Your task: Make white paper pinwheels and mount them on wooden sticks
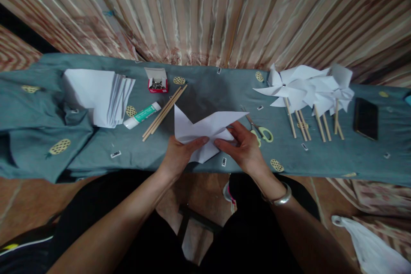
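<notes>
Between my hands is a white paper pinwheel (205,126) with pointed blades, held above the front of the cloth-covered table. My left hand (180,152) grips its left side, the thumb pressed near the centre. From the right, my right hand (242,145) pinches it, thumb also close to the middle and fingers behind a blade. No stick shows on this pinwheel. Scissors (263,134) with pale green handles lie just beyond my right hand. Wooden sticks (165,113) rest to the left of the pinwheel, beside a glue stick (142,115).
A stack of white paper pieces (102,96) lies at the left. Behind the glue stick stands an open red box (158,83) of small metal pins. Several pinwheels on sticks (302,90) lie at the right, near a black phone (366,118). A pleated curtain (208,13) hangs behind the table.
</notes>
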`<state>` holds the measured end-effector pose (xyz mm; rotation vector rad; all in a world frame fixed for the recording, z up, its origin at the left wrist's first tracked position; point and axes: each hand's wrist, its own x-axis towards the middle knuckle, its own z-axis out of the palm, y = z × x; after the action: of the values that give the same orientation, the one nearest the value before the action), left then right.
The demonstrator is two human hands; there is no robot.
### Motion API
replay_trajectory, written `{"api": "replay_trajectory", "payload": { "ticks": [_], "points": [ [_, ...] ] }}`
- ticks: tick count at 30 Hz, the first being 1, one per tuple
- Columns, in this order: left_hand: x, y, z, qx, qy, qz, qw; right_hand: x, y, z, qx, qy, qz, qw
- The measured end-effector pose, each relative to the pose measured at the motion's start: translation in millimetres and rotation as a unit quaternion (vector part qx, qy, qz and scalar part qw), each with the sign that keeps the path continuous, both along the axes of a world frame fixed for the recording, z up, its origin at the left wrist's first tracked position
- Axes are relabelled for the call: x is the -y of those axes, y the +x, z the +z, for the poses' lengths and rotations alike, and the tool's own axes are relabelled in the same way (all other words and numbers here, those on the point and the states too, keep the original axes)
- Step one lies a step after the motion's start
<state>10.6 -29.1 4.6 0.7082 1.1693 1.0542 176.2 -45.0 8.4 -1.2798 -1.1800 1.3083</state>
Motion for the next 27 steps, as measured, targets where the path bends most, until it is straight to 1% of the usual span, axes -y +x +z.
{"api": "replay_trajectory", "payload": {
  "ticks": [5,10,14,18,21,23,25,27],
  "points": [
    [-0.1,-0.4,2.0,-0.023,0.013,-0.001,1.000,0.1,-2.2,3.6,0.006,-0.010,-0.010,1.000],
    [-1.5,-1.3,6.1,-0.027,0.015,-0.009,0.999,1.3,-3.8,3.9,0.004,-0.013,-0.002,1.000],
    [-4.7,-4.3,8.8,-0.017,0.025,0.001,1.000,2.8,-3.3,3.5,0.023,0.008,0.002,1.000],
    [-8.2,-10.5,8.9,-0.020,0.026,0.021,0.999,0.2,-2.1,2.4,0.003,0.036,-0.049,0.998],
    [-10.1,-15.2,9.4,-0.009,0.047,0.040,0.998,-7.6,-1.6,-2.8,-0.027,0.027,-0.094,0.995],
    [-11.8,-18.1,10.8,0.003,0.065,0.055,0.996,-14.2,-2.1,-9.4,-0.031,0.017,-0.112,0.993],
    [-15.2,-22.1,13.2,0.011,0.071,0.076,0.995,-20.1,-4.1,-17.6,-0.016,0.019,-0.113,0.993],
    [-21.3,-29.1,17.1,0.017,0.070,0.103,0.992,-24.6,-8.1,-25.2,0.018,0.026,-0.093,0.995]
  ]
}}
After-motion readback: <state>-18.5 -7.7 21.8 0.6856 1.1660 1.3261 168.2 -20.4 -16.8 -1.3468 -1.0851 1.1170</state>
